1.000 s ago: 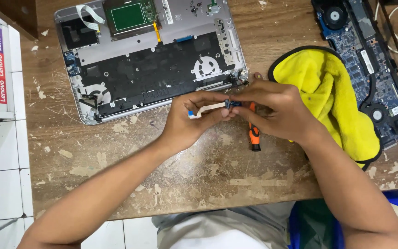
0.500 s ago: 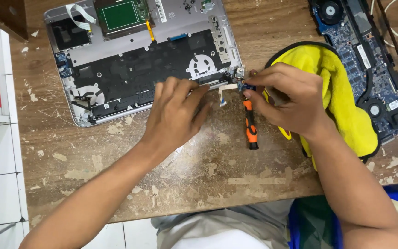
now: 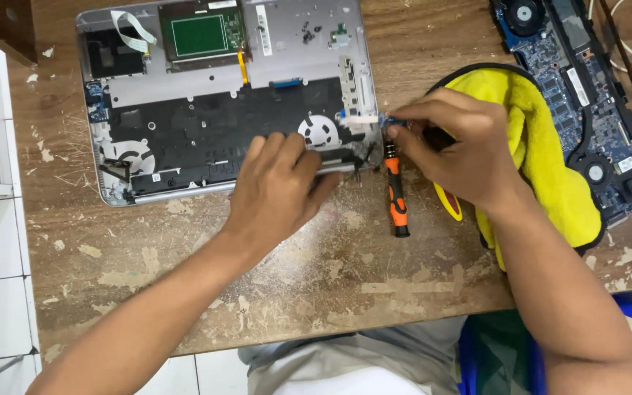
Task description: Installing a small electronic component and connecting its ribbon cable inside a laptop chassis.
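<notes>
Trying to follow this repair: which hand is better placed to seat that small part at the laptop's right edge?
Probably the right hand: its fingertips already pinch the small part beside the open laptop chassis. The left hand lies flat on the chassis front edge.

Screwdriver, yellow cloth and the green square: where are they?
Screwdriver [image 3: 396, 194]: head view, on its orange-and-black handle.
Yellow cloth [image 3: 550, 168]: head view, on its fluffy middle.
Green square [image 3: 200, 35]: head view, centre of the green pad in the opened laptop.

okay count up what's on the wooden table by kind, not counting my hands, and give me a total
Opened laptop chassis: 1
Loose blue circuit board: 1
Yellow cloth: 1
Orange-and-black screwdriver: 1
Small flat cable part at the right hand: 1, at
Total: 5
The left hand rests on the chassis edge.
</notes>
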